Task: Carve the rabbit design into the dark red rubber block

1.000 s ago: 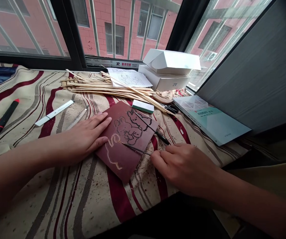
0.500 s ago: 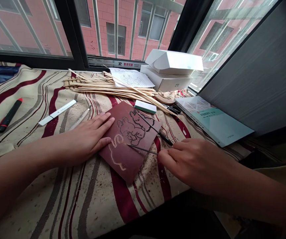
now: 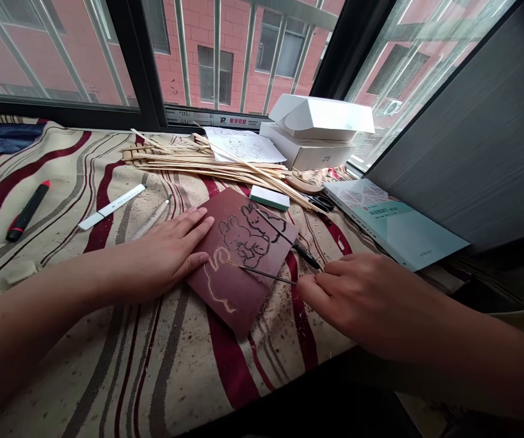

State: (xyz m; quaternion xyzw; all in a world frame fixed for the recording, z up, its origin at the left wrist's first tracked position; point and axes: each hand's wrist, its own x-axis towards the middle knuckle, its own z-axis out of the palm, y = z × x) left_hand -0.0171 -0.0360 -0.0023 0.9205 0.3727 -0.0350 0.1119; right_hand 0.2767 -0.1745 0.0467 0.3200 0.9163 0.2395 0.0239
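Head view — left hand (image 3: 166,252), right hand (image 3: 362,301) flank linocut (image 3: 239,304)

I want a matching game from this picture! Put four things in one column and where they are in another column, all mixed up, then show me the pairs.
Things:
1. left hand
2. red-tipped black marker
3. white ZTE box
4. green-and-white block

Places:
A. under a white lid, near the window
B. resting on the dark red carved board
C. just past the board's top edge
D. far left on the striped cloth

Pairs: 1-B, 2-D, 3-A, 4-C
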